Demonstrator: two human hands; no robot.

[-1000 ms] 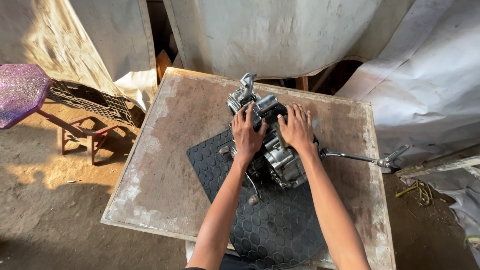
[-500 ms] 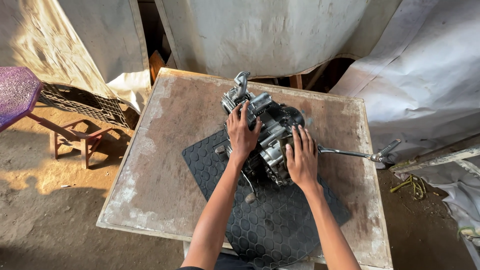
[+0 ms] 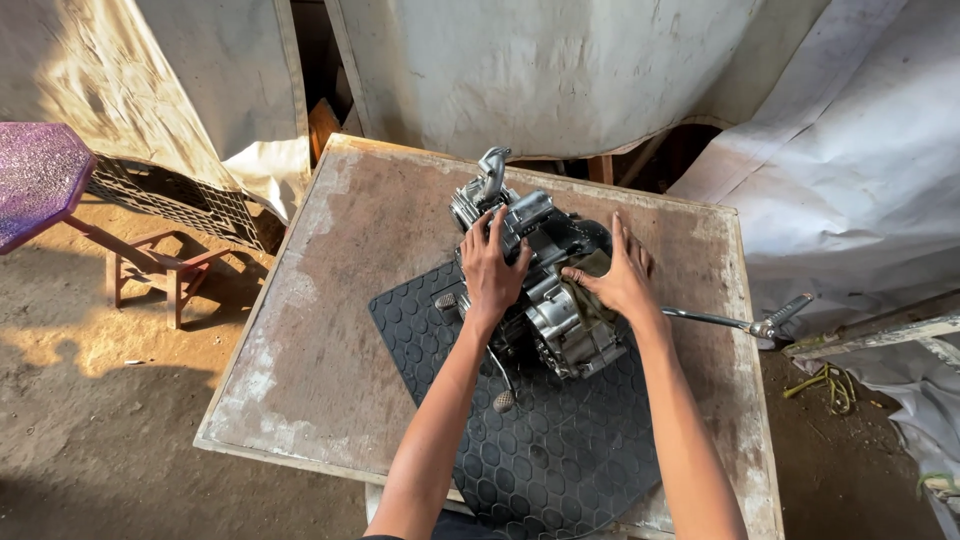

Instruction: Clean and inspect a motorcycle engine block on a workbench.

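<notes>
1. A small motorbike engine (image 3: 545,290) of grey metal sits on a black rubber mat (image 3: 560,450) with a honeycomb pattern, and the mat lies on a worn wooden table (image 3: 330,300).
2. The engine's long axis runs on a slant across the table, from the far left down to the near right. Its narrower end, topped by a curved pipe stub (image 3: 492,165), points away from the person and to the left; its broader block end lies nearer the person, to the right.
3. A long thin lever (image 3: 735,322) sticks out of the engine's right side and reaches past the mat toward the table's right edge, ending in a dark grip.
4. A shorter rod with a round knob (image 3: 503,401) hangs down from the engine's near left side over the mat.
5. The left hand (image 3: 493,270) lies flat on the left flank of the engine, fingers spread and pointing away from the person; it presses rather than clasps.
6. The right hand (image 3: 620,275) rests on the right side of the engine, fingers straight and pointing away, thumb turned in against the casing; it is open and grasps nothing.
7. A purple stool (image 3: 40,180) stands on the dirt floor to the left, well apart from the table, and pale sheets (image 3: 560,70) hang behind.
</notes>
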